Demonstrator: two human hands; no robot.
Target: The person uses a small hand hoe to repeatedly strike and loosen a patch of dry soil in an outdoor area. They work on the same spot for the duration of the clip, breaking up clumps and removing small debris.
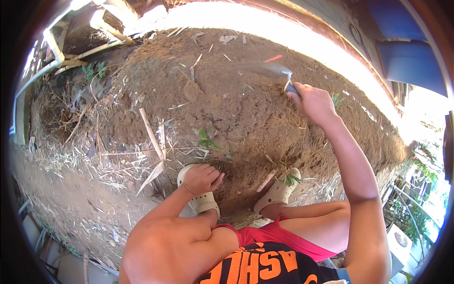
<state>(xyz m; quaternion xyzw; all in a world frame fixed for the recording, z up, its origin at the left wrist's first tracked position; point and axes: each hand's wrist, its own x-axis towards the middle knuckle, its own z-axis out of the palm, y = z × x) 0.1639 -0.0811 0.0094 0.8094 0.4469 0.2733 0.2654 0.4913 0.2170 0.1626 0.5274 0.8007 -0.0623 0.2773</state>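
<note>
My right hand (316,102) is wrapped round the dark handle of a hand trowel (290,80) over the bare soil. The trowel's bent metal neck shows clearly, while its blade is smeared by motion and points left. Beneath and around it lies a mound of loose brown soil (236,109). My left hand (202,179) hangs above my left clog (204,201), its fingers curled in, and nothing shows in them. A small green plant (206,140) grows just beyond that hand.
A pale stick (151,133) and dry stalks lie left of my feet. My right clog (280,191) stands beside a small weed (289,179). Pale pipes (109,33) stand at the far left. A wall with blue panels (406,61) runs along the far right.
</note>
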